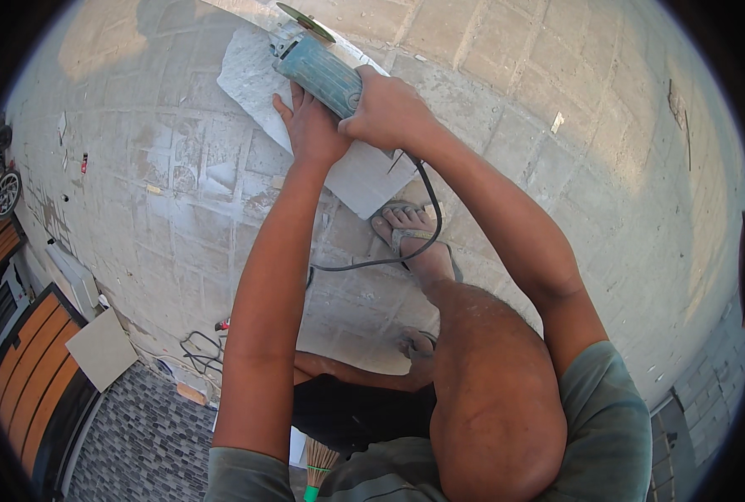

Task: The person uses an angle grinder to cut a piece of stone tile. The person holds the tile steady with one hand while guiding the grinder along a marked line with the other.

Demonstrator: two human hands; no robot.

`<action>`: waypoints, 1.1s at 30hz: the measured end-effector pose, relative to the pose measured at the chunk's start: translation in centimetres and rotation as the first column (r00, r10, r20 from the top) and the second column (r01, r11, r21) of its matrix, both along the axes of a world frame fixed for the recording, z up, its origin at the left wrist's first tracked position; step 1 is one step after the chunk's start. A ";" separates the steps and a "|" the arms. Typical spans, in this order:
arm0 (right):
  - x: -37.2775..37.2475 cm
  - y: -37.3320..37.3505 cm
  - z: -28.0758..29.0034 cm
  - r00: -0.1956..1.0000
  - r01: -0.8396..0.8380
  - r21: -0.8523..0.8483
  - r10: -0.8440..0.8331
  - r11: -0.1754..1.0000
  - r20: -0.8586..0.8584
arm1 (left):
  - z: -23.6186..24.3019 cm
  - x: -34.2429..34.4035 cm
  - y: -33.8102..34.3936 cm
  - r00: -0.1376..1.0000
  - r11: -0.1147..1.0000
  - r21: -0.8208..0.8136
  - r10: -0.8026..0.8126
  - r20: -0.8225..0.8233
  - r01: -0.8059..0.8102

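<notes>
My right hand (381, 109) grips the body of a worn blue-green angle grinder (322, 74), whose dark green disc (305, 23) sits at the upper end. My left hand (314, 134), fingers apart, rests on a white tile (255, 75) just beside and partly under the grinder; some fingertips are hidden behind it. The tile's plain corner reaches down toward my sandaled foot (414, 234). A black cord (372, 263) hangs from the grinder and loops across my foot.
Dusty paving (155, 226) surrounds me. At left are slatted wooden panels (33, 360), a square tile (100, 347), a wheel (6, 192) and coiled cable (197, 343). A straw broom (318, 460) lies below me; small scraps dot the paving.
</notes>
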State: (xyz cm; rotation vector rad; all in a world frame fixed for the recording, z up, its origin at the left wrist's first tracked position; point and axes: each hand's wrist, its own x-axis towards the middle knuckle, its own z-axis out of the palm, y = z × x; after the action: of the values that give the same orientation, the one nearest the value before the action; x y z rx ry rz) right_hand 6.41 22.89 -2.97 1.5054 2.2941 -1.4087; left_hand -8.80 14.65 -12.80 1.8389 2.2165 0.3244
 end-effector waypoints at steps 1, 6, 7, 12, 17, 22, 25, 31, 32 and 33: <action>0.1 -0.1 -0.2 1.000 0.003 0.011 -0.003 1.000 0.006 | 0.0 0.1 0.0 1.000 1.000 0.003 0.001 0.011 -0.001; 0.3 -0.2 0.0 1.000 0.004 0.006 -0.005 1.000 0.013 | 0.1 -0.1 0.0 1.000 1.000 0.003 -0.005 0.003 0.005; 0.3 -0.2 -0.1 1.000 0.004 0.009 -0.005 1.000 0.008 | 0.1 -0.1 -0.1 1.000 1.000 0.000 -0.008 -0.010 0.008; 0.5 -0.4 -0.1 1.000 0.004 0.029 -0.004 1.000 0.008 | 0.1 0.0 0.0 1.000 1.000 0.004 0.000 -0.005 0.000; 0.8 -0.4 0.1 1.000 0.005 0.021 -0.005 1.000 0.005 | 0.1 0.1 0.0 1.000 1.000 -0.020 -0.009 -0.030 0.008; 0.9 -0.5 0.5 1.000 0.002 0.016 -0.002 1.000 -0.001 | 0.2 0.1 -0.1 1.000 1.000 -0.013 0.003 -0.026 -0.003; 1.2 -0.6 0.6 1.000 -0.005 0.029 0.005 1.000 0.007 | 0.4 0.4 0.0 1.000 1.000 -0.029 0.007 -0.020 -0.008; 1.4 -0.7 0.8 1.000 -0.011 0.034 0.011 0.999 0.005 | 0.2 0.2 0.1 0.999 1.000 -0.015 0.013 -0.031 -0.014; 1.4 -0.7 0.7 1.000 -0.014 0.030 0.014 0.999 0.002 | 0.2 0.2 0.0 0.999 1.000 -0.017 0.013 -0.029 -0.013; 1.5 -0.8 0.7 1.000 -0.014 0.029 0.014 0.999 0.003 | 0.1 0.2 0.0 1.000 1.000 -0.013 0.015 -0.026 -0.016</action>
State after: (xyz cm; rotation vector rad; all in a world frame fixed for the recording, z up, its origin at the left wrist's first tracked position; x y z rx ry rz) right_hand 7.87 22.12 -2.25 1.4954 2.3288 -1.3750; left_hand -8.60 14.66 -12.67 1.8300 2.2454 0.2903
